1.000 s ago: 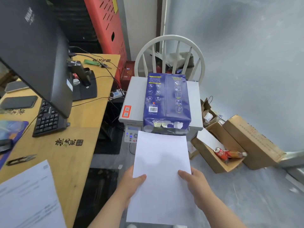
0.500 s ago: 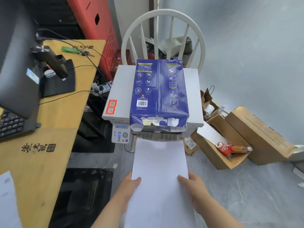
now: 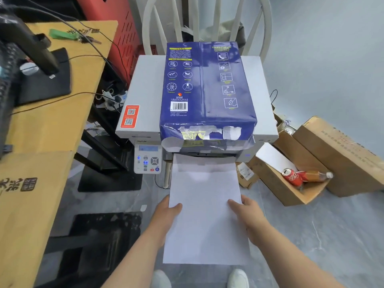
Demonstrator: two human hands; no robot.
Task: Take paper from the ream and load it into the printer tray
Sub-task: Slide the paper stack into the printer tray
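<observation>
A blue-wrapped ream (image 3: 205, 84), torn open at its near end, lies on top of the grey printer (image 3: 143, 94). I hold a stack of white paper (image 3: 204, 204) flat by its two long edges. My left hand (image 3: 168, 213) grips the left edge and my right hand (image 3: 247, 213) the right edge, thumbs on top. The far end of the paper sits at the printer's front slot (image 3: 204, 155), under the ream's overhang. How far it is inside is hidden by shadow.
A wooden desk (image 3: 47, 125) with cables and a monitor stand borders the left. The printer's control panel (image 3: 148, 156) hangs left of the slot. Open cardboard boxes (image 3: 291, 190) with a red can and a bottle lie on the floor at right. A white chair stands behind the printer.
The view has come closer and lower to the printer. The paper, held in both hands, has moved forward until its far end reaches the front slot.
</observation>
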